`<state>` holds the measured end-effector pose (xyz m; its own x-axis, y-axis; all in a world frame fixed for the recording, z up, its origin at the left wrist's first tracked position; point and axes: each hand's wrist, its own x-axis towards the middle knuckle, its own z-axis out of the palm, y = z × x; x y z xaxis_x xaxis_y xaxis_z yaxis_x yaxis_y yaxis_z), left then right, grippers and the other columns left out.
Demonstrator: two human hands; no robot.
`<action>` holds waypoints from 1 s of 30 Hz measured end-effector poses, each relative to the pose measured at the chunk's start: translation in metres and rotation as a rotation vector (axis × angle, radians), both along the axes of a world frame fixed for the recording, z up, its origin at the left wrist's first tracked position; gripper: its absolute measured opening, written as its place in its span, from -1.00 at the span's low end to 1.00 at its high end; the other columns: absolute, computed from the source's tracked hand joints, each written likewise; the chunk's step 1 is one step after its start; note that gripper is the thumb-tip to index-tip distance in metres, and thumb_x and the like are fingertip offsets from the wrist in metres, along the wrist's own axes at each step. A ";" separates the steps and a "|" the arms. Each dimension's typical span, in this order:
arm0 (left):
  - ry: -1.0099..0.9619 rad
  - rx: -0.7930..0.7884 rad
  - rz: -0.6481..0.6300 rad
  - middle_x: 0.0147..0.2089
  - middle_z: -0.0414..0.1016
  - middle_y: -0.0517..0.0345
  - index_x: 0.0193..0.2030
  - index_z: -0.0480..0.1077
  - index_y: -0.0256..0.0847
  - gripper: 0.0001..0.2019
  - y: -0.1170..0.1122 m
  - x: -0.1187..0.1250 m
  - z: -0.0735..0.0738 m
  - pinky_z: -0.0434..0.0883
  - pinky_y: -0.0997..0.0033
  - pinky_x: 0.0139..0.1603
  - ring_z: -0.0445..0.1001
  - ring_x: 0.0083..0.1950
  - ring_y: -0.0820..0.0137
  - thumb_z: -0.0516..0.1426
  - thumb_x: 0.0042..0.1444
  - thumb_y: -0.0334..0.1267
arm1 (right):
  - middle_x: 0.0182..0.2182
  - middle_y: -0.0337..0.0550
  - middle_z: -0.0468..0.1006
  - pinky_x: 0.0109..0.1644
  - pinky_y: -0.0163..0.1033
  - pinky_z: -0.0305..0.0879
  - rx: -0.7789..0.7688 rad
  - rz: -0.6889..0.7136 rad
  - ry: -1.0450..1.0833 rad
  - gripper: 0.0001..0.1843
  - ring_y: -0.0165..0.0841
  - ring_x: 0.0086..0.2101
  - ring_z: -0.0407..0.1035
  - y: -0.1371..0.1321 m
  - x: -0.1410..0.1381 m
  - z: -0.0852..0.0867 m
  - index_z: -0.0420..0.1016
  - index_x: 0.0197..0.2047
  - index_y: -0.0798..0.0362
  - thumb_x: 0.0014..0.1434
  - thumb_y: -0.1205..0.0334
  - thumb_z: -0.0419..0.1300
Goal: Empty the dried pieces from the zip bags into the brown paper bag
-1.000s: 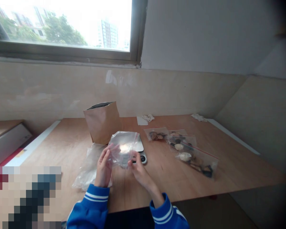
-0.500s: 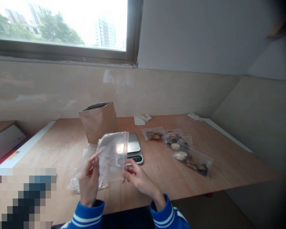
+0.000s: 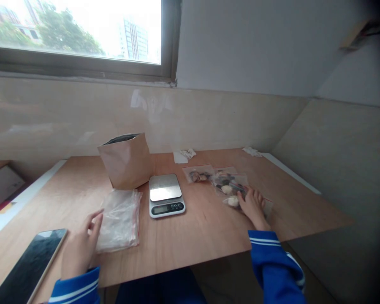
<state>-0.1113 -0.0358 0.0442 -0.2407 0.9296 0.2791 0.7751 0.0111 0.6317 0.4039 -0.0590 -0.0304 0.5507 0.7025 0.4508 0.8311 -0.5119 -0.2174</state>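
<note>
My left hand (image 3: 80, 245) rests on the wooden table (image 3: 202, 228) with its fingers loosely apart, touching the left edge of a stack of empty clear zip bags (image 3: 120, 219). My right hand (image 3: 252, 204) lies flat on the nearest of several filled zip bags (image 3: 228, 188), which hold dark and pale pieces. Its fingers are spread over the bag. A small digital kitchen scale (image 3: 165, 195) with a steel platform stands bare between the two hands. Behind the scale's left side stands an opened brown paper pouch (image 3: 126, 162).
A dark phone (image 3: 28, 264) lies at the table's near left corner. Crumpled white scraps (image 3: 185, 155) lie along the back edge by the tiled wall. A white box (image 3: 1, 185) sits to the far left. The table's front edge runs close to my sleeves.
The single clear bag that both hands held up is out of my hands. My left hand dropped beside the bag stack, and my right hand moved right onto the filled bags.
</note>
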 end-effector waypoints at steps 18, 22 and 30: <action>-0.133 0.247 0.006 -0.02 0.40 -0.08 0.06 0.36 -0.20 -0.54 -0.008 0.038 0.018 0.39 0.17 -0.10 0.43 -0.09 0.17 -0.01 0.17 0.06 | -0.44 -0.12 0.53 -0.31 -0.17 0.19 -0.012 0.237 0.312 -0.78 -0.21 -0.42 0.40 -0.057 -0.046 0.104 0.43 -0.32 -0.03 0.13 0.04 0.08; -0.563 -0.021 -0.385 -0.33 0.44 0.10 -0.14 0.41 -0.15 -0.64 -0.035 0.099 0.034 0.35 0.39 -0.29 0.42 -0.31 0.33 0.03 0.17 0.07 | -0.46 -0.12 0.51 -0.38 -0.22 0.22 0.183 0.378 0.555 -0.71 -0.25 -0.46 0.38 -0.055 -0.124 0.126 0.41 -0.29 -0.02 0.17 -0.06 0.09; -1.001 -0.148 -0.520 -0.53 0.26 0.22 -0.45 0.34 -0.17 -0.62 -0.058 0.150 0.021 0.21 0.48 -0.49 0.21 -0.50 0.47 0.13 0.08 0.13 | -0.50 -0.28 0.43 -0.39 -0.31 0.32 0.111 0.989 1.345 -0.67 -0.40 -0.48 0.38 -0.043 -0.248 0.114 0.33 -0.19 0.00 0.24 -0.10 0.08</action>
<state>0.0384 -0.0943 0.0653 0.1305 0.9898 0.0579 -0.1442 -0.0389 0.9888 0.1560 -0.1016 0.0832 -0.0457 0.9911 0.1254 0.0062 0.1258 -0.9920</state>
